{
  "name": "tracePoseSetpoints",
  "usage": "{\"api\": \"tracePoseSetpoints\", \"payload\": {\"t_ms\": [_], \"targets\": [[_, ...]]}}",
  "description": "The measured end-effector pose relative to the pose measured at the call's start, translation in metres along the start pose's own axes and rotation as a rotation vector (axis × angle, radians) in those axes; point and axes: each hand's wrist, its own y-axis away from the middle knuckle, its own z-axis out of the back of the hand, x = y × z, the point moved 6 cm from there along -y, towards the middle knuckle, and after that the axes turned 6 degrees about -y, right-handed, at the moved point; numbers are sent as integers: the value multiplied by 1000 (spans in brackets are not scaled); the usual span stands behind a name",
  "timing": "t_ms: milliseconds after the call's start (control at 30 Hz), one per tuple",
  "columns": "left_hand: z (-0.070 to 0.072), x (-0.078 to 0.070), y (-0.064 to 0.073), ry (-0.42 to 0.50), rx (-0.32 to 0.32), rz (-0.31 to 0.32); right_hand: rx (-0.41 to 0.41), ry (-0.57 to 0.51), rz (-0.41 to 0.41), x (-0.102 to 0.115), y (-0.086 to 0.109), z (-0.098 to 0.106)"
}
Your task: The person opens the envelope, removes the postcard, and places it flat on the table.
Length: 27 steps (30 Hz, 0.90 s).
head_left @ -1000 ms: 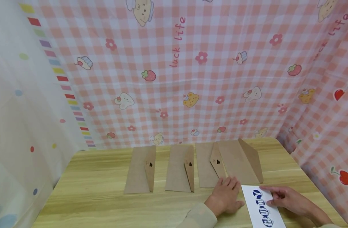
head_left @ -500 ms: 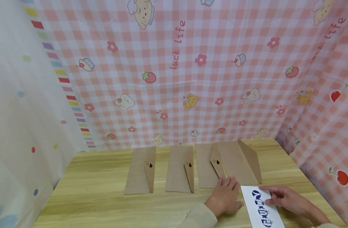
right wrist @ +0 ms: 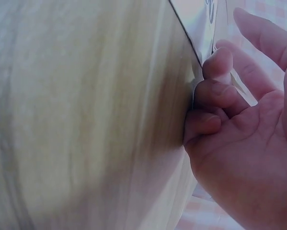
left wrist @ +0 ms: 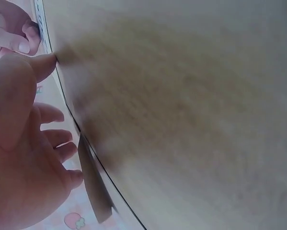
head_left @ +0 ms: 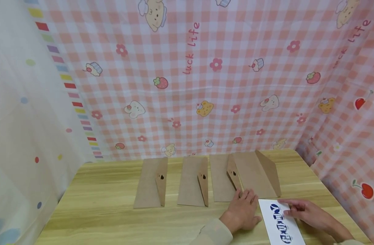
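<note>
My left hand (head_left: 242,210) lies palm down on the table, fingers spread, its fingertips at the near ends of two brown paper envelopes. One is the third envelope (head_left: 219,178), its flap partly raised; the other is the rightmost envelope (head_left: 252,173), its flap standing open to the right. My right hand (head_left: 309,214) rests at the right edge of a white card (head_left: 274,226) with dark blue printing. Its index finger stretches along the card's top edge, and its thumb extends over the card. In the right wrist view the other fingers (right wrist: 212,93) curl loosely near the table.
Two more brown envelopes, the leftmost envelope (head_left: 147,183) and the second envelope (head_left: 191,182), lie to the left with small heart marks on their flaps. A pink checked cloth (head_left: 187,85) hangs behind the wooden table (head_left: 113,224).
My right thumb has shifted slightly left and up over the card. My left hand and the envelopes stay nearly in place, and the head view has tilted a little.
</note>
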Motion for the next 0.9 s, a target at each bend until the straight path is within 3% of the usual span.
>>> {"api": "tracePoseSetpoints", "payload": {"t_ms": [300, 500, 667, 900], "targets": [[6, 5, 5, 27, -42, -18, -35, 33, -2, 6, -2, 1], [10, 13, 12, 61, -74, -26, -72, 73, 79, 14, -5, 2], [12, 22, 19, 74, -101, -17, -143, 127, 86, 19, -10, 3], [12, 32, 25, 104, -124, -3, -209, 93, 170, 35, -16, 6]]}}
